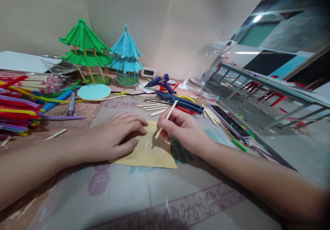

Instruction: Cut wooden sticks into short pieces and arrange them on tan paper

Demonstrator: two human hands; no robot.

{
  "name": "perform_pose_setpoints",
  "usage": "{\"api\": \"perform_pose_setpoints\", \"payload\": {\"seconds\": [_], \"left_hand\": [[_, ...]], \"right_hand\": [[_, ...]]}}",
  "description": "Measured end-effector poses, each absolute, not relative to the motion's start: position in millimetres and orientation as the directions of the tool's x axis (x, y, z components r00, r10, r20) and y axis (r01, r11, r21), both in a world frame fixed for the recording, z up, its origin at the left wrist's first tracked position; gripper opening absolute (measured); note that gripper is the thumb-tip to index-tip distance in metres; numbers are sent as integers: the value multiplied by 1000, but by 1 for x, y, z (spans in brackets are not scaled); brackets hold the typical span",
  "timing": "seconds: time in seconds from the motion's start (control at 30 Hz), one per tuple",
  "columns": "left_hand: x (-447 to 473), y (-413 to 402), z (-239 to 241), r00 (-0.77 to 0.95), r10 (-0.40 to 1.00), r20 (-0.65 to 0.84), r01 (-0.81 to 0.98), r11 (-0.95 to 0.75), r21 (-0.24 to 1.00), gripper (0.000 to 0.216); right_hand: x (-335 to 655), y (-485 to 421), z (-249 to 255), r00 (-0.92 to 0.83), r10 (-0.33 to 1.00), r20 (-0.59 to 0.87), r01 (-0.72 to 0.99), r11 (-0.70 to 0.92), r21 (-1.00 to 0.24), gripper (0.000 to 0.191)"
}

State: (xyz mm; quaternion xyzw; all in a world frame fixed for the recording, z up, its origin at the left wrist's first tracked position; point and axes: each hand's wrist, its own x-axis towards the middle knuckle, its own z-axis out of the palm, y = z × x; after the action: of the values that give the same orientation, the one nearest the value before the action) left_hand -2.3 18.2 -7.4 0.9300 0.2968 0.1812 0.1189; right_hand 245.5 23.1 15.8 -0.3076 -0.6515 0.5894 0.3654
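A thin wooden stick [167, 119] is pinched between the thumb and fingers of my right hand [180, 127], tilted over a yellowish sheet that looks like sandpaper [152, 154]. My left hand [121, 134] lies on the left part of that sheet, fingers spread and nothing in them. Several more wooden sticks [157, 108] lie just beyond the sheet, and another bunch [212, 115] is to the right of my right hand. Behind them is a blue pair of pliers or cutters [180, 101].
At the back stand a green pavilion model [84, 51], a blue pavilion model [126, 58], a clock [148, 72] and a glue gun [160, 82]. A light-blue octagonal board [94, 92] lies left of centre. Colourful pipe cleaners [18, 113] crowd the left; a phone [229, 122] lies right.
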Motion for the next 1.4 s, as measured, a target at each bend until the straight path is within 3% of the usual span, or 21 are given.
{"api": "perform_pose_setpoints", "payload": {"seconds": [0.1, 0.23, 0.37, 0.43, 0.53, 0.67, 0.87, 1.0, 1.07, 1.17, 1.27, 1.4], "left_hand": [[-2, 17, -7, 748, 604, 274, 523, -791, 318, 27], [-2, 17, -7, 744, 607, 277, 516, -787, 339, 26], [-1, 16, -3, 754, 596, 276, 487, -789, 375, 24], [-1, 15, -1, 758, 599, 258, 487, -783, 387, 25], [-1, 14, 0, 752, 613, 243, 506, -773, 382, 28], [-1, 14, 0, 751, 617, 235, 516, -770, 376, 27], [0, 13, 2, 748, 619, 240, 514, -769, 380, 23], [-1, 13, 0, 746, 617, 251, 516, -773, 368, 23], [-2, 14, -2, 748, 617, 243, 515, -771, 374, 24], [-2, 16, -5, 746, 622, 239, 520, -767, 376, 25], [-2, 17, -6, 750, 615, 246, 516, -775, 365, 27], [-2, 18, -7, 753, 607, 255, 511, -783, 356, 27]], "right_hand": [[249, 27, 16, -461, 865, 200, 102, 276, -956, 30], [253, 24, 13, -509, 828, 235, 251, 404, -880, 12], [255, 14, 10, -652, 627, 425, 290, 725, -625, 30], [256, 11, 9, -713, 502, 490, 261, 838, -479, 28], [256, 10, 8, -732, 410, 544, 228, 900, -373, 24], [256, 11, 9, -734, 405, 546, 219, 901, -374, 26], [256, 10, 5, -701, 491, 517, 236, 844, -482, 61], [255, 8, 7, -711, 500, 495, 201, 818, -539, 56], [253, 7, 11, -677, 605, 420, 170, 684, -710, 61], [250, 10, 15, -619, 762, 189, 38, 270, -962, 63], [248, 18, 14, -670, 740, 59, -138, -45, -989, 34], [248, 24, 11, -693, 720, 28, -168, -123, -978, 37]]}}
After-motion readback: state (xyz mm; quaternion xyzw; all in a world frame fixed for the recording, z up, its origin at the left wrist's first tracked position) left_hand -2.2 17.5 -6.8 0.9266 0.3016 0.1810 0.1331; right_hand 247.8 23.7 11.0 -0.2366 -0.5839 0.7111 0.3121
